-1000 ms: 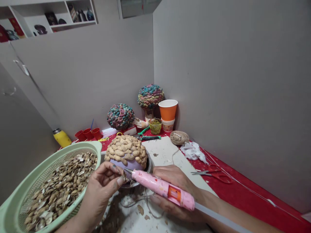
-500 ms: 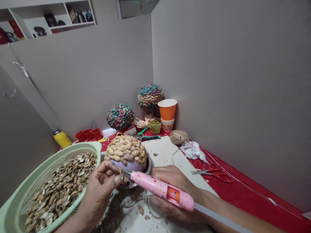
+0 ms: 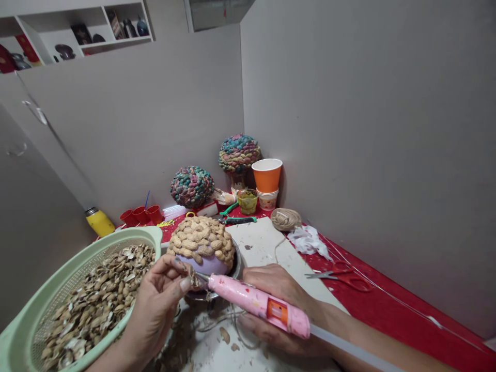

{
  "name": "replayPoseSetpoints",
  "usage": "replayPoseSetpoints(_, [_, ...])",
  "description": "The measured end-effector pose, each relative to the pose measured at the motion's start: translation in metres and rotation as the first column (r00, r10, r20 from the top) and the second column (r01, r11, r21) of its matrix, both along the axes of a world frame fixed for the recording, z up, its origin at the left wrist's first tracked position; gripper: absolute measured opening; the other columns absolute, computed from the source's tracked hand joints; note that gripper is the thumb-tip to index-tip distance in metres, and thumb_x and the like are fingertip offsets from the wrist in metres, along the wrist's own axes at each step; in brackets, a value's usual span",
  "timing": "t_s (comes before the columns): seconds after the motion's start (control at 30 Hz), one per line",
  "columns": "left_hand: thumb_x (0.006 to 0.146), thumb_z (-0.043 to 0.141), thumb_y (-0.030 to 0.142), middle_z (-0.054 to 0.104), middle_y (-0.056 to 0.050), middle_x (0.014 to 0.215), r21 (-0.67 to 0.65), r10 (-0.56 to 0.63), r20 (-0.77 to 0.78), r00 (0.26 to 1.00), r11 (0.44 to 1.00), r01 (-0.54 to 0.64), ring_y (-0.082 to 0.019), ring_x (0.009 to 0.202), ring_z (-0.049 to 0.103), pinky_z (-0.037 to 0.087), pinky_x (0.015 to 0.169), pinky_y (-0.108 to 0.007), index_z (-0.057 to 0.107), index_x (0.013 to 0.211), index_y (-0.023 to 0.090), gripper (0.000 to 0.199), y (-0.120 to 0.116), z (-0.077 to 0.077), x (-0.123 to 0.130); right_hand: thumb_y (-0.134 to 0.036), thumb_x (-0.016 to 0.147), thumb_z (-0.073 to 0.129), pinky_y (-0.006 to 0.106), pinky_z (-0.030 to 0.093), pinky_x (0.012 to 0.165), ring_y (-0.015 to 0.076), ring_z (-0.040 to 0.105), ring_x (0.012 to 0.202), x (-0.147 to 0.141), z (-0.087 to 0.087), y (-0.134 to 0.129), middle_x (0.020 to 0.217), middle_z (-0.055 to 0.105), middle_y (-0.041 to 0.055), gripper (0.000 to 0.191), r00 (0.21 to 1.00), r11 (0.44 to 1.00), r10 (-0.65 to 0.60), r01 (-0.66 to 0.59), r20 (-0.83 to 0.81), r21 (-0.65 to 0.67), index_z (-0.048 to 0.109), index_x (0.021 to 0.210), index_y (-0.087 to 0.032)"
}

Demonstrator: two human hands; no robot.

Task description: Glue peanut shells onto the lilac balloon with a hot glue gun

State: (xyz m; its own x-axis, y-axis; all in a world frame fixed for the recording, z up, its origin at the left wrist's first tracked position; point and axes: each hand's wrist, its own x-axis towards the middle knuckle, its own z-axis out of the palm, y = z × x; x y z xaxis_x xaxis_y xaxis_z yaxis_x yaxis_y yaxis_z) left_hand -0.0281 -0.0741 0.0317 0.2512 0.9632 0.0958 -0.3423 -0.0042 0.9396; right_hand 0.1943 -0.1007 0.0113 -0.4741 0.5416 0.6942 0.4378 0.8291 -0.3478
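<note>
While the left hand (image 3: pixel 158 294) pinches what looks like a peanut shell (image 3: pixel 195 280), half hidden, just before the peanut-covered ball (image 3: pixel 201 240), the right hand (image 3: pixel 277 280), wrapped round the pink glue gun (image 3: pixel 246 299), should steer the nozzle (image 3: pixel 202 277) clear of those fingertips (image 3: pixel 185 284).

The plain grey back wall (image 3: pixel 163 103) is met at a corner by the grey right wall (image 3: pixel 368 129). White shelving (image 3: pixel 65 26) is mounted high at the left, dark objects (image 3: pixel 81 33) being set inside. The surface (image 3: pixel 403 318) is covered in red. The room is dimly lit.
</note>
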Motion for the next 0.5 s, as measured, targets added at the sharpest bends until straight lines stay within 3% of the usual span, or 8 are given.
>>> replayPoseSetpoints(0.3, [0.066, 0.083, 0.018, 0.069, -0.003, 0.080, 0.009, 0.020, 0.005, 1.000, 1.000, -0.020, -0.014, 0.074, 0.062, 0.051, 0.069, -0.024, 0.061, 0.079, 0.017, 0.025, -0.0008, 0.0050, 0.0026, -0.042, 0.097, 0.035, 0.028, 0.028, 0.048, 0.0119, 0.035, 0.050, -0.0022, 0.0030, -0.0012, 0.058, 0.041, -0.0030, 0.037, 0.999, 0.999, 0.034, -0.034, -0.036, -0.002, 0.034, 0.065, -0.022])
replayPoseSetpoints(0.5, [0.065, 0.084, 0.018, 0.068, -0.002, 0.078, 0.002, 0.046, 0.013, 0.999, 0.999, -0.046, -0.013, 0.072, 0.062, 0.051, 0.068, -0.022, 0.062, 0.079, 0.016, 0.026, -0.0017, 0.0063, 0.0024, -0.043, 0.099, 0.031, 0.027, 0.029, 0.050, 0.0113, 0.036, 0.052, -0.0027, 0.0034, -0.0011, 0.059, 0.043, -0.0027, 0.041, 1.000, 0.999, 0.009, -0.009, 0.011, 0.035, 0.037, 0.065, -0.021])
